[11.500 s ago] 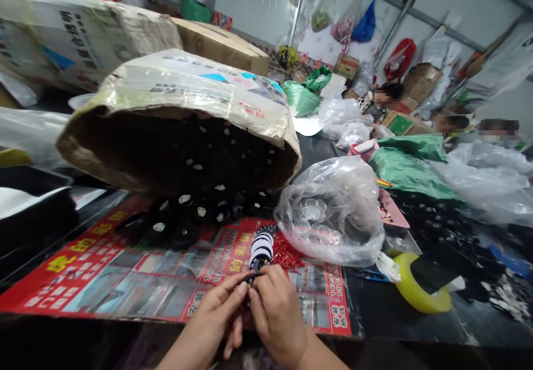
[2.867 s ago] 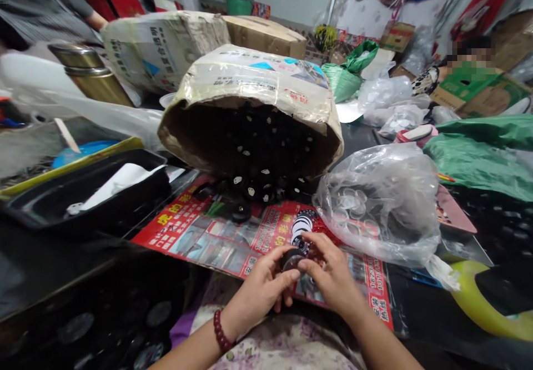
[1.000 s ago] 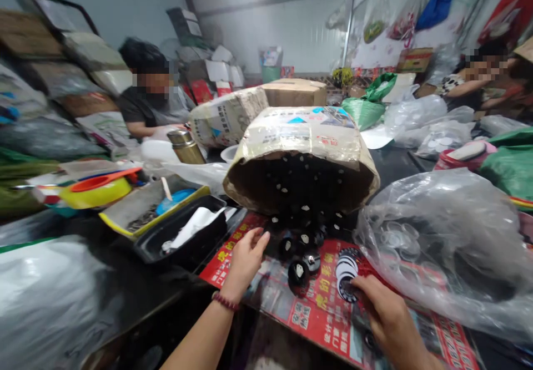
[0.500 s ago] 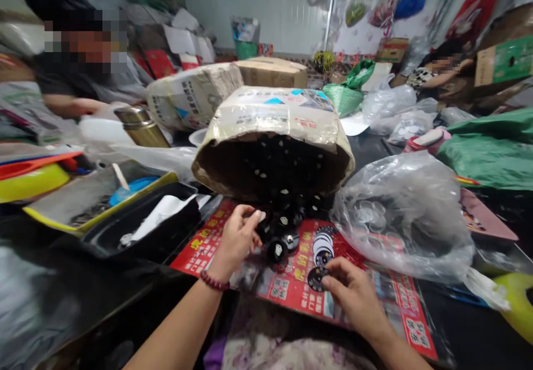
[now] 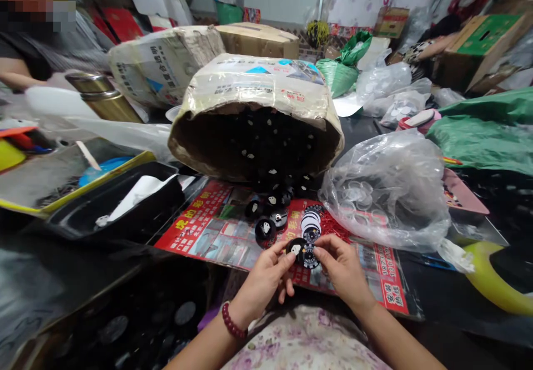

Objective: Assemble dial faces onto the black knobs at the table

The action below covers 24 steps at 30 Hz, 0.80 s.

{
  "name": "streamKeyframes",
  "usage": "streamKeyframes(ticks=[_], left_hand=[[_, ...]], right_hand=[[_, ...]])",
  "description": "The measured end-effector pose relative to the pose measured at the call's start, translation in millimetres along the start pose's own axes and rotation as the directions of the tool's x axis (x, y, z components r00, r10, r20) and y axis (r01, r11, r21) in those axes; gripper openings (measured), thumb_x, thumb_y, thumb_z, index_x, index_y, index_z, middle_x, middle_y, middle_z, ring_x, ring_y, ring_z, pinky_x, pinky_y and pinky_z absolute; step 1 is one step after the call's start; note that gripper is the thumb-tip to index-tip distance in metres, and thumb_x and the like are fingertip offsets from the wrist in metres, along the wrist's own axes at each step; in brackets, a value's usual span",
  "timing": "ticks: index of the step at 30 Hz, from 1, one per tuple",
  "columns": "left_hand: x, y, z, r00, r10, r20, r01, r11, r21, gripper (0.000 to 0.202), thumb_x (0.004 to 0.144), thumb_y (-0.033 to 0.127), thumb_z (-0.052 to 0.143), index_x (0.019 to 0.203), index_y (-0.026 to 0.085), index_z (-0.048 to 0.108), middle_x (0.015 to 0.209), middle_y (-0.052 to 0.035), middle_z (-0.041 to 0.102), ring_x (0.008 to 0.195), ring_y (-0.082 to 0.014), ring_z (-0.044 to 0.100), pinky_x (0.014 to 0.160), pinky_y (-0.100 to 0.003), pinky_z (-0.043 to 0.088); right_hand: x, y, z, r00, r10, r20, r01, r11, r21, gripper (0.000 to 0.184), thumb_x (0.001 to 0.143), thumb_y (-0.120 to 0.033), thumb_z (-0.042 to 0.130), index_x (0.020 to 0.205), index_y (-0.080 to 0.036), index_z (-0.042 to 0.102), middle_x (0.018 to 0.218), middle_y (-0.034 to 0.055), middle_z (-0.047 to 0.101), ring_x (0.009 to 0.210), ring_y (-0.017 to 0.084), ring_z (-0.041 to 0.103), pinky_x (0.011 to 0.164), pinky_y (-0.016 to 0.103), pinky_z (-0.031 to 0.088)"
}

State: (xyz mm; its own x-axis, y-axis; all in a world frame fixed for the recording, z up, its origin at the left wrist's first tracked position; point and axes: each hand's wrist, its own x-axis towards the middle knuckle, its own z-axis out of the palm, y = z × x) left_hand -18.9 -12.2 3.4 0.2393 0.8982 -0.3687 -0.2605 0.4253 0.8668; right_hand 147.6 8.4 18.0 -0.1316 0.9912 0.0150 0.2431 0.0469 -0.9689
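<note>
Over the front of a red printed board (image 5: 208, 242), my left hand (image 5: 266, 275) pinches a round black piece (image 5: 295, 249) with a small pale metal part on it. Close beside it, my right hand (image 5: 343, 264) grips a black printed dial disc (image 5: 309, 257) by its edge. The two pieces meet or nearly meet. Just beyond, a fanned row of similar discs (image 5: 310, 220) lies on the board, some showing white. Several more black round pieces (image 5: 265, 230) spill from the mouth of a big taped sack-like carton (image 5: 258, 90).
A clear plastic bag (image 5: 387, 187) with round transparent pieces sits at right, near a yellow curved object (image 5: 495, 281). At left are a black tray (image 5: 120, 209), a yellow-rimmed tray (image 5: 29, 209) and a gold flask (image 5: 106, 101). Other people sit at far left and far right.
My left hand has come away from the pile with a black round piece and moved right, toward the dial disc in my right hand. The camera view has tilted down and turned slightly.
</note>
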Motion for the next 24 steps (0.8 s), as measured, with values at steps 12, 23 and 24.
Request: streamKeyframes(ticks=[12, 23, 24], left_hand=[[-3, -13, 12.8, 0.998, 0.066, 0.023, -0.067, 0.996, 0.051, 0.037, 0.081, 0.04, 0.058, 0.111, 0.022, 0.046, 0.061, 0.0081, 0.053, 0.031, -0.0056, 0.051, 0.025, -0.011, 0.032], [-4, -13, 21.3, 0.996, 0.084, 0.007, -0.084, 0.996, 0.032, 0.034, 0.082, 0.041, 0.057, 0.107, 0.022, 0.043, 0.055, 0.0102, 0.051, 0.03, -0.0055, 0.049, 0.025, -0.01, 0.033], [-5, -12, 21.4, 0.997, 0.082, 0.006, -0.082, 0.996, 0.032, 0.035, 0.082, 0.042, 0.058, 0.107, 0.022, 0.043, 0.056, 0.0103, 0.051, 0.03, -0.0057, 0.05, 0.025, -0.011, 0.033]], right_hand=[[-3, -6, 9, 0.998, 0.007, -0.065, -0.01, 0.999, -0.042, 0.007, 0.076, -0.023, 0.056, 0.076, -0.018, 0.061, 0.059, -0.003, 0.056, 0.054, 0.012, 0.049, 0.052, 0.022, 0.038], [-12, 1, 14, 0.987, 0.128, -0.102, -0.107, 0.976, 0.192, 0.014, 0.079, -0.031, 0.057, 0.084, -0.018, 0.057, 0.063, -0.0038, 0.053, 0.046, 0.009, 0.041, 0.044, 0.022, 0.034], [-12, 1, 14, 0.987, 0.116, -0.11, -0.095, 0.98, 0.177, 0.014, 0.081, -0.032, 0.056, 0.085, -0.018, 0.057, 0.063, -0.0036, 0.053, 0.047, 0.009, 0.042, 0.045, 0.022, 0.035]])
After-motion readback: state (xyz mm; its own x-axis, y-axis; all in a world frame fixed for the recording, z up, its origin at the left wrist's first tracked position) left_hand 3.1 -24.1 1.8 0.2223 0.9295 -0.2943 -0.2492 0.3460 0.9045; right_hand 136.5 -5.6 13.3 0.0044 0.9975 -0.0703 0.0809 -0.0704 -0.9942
